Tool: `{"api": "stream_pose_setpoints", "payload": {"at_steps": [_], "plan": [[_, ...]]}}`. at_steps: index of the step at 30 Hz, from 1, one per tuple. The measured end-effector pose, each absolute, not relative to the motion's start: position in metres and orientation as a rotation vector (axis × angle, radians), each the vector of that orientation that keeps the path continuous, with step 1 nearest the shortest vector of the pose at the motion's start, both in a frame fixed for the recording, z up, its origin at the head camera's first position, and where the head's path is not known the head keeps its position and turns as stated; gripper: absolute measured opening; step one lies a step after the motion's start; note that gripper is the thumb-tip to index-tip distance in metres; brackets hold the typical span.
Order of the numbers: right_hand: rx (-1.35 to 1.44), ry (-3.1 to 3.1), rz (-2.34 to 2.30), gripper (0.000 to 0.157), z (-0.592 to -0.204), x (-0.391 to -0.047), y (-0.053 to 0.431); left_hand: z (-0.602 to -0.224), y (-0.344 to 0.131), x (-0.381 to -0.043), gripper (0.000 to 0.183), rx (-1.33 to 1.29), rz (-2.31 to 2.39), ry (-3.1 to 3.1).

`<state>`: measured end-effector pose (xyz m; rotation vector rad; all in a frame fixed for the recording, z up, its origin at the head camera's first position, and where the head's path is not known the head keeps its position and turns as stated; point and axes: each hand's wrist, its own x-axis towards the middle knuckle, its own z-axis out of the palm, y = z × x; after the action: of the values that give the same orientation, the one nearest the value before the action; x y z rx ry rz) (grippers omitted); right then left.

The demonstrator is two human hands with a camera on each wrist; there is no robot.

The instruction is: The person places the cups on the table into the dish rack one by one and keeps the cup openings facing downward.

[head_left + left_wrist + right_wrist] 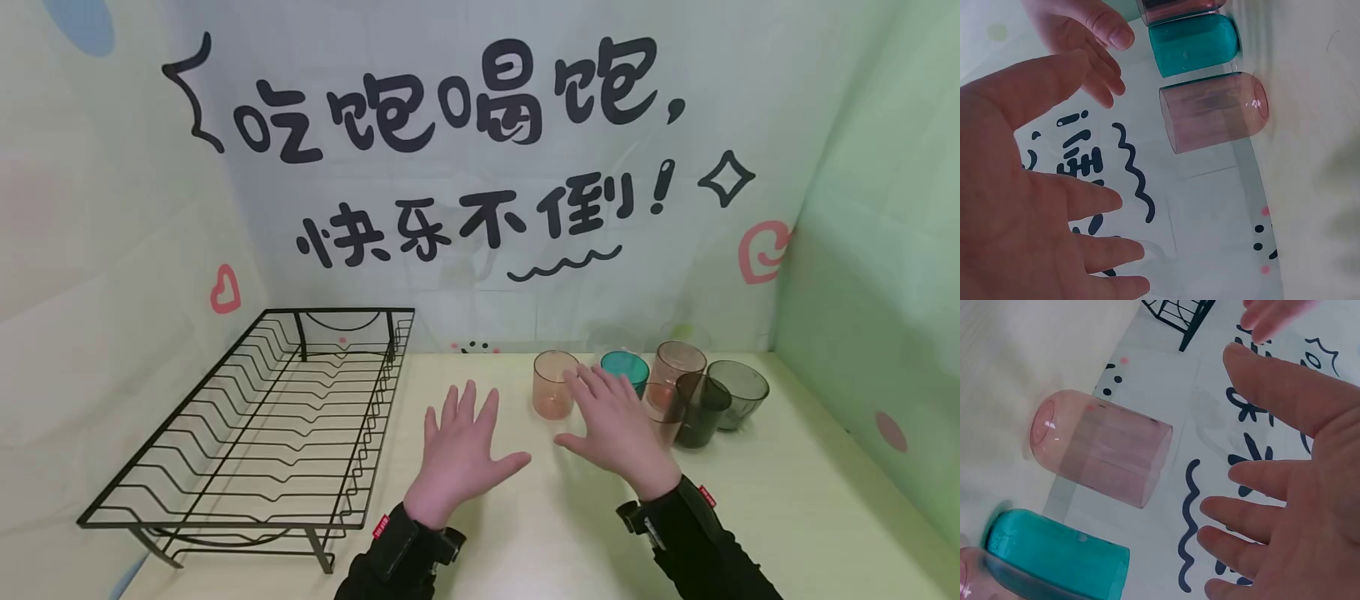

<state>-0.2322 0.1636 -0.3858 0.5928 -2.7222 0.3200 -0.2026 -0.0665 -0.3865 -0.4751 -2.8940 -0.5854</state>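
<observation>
Pink transparent tumbler (553,392): upright, long axis vertical, right of centre in the head frame, above the gap between the hands. Right hand (617,427) is nearer, its fingertips overlapping the tumbler's right edge there, though the right wrist view shows them apart. Left hand (460,454) lies to its lower left. Both hands are empty, fingers spread. Teal tumbler (622,367) stands to the right; black wire rack (225,526), frame left.
</observation>
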Motion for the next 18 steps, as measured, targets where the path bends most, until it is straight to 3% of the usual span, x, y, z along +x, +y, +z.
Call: {"api": "stream_pose_setpoints", "payload": {"at_steps": [9, 18], "plan": [[0.625, -2.637, 0.325, 0.081, -0.390, -0.255, 0.155, -0.393, -0.060, -0.209, 0.088, -0.470, -0.587, -2.808], [0.644, -2.566, 0.368, 0.062, -0.400, -0.273, 0.151, -0.399, -0.056, -0.209, 0.085, -0.465, -0.603, -2.753]]}}
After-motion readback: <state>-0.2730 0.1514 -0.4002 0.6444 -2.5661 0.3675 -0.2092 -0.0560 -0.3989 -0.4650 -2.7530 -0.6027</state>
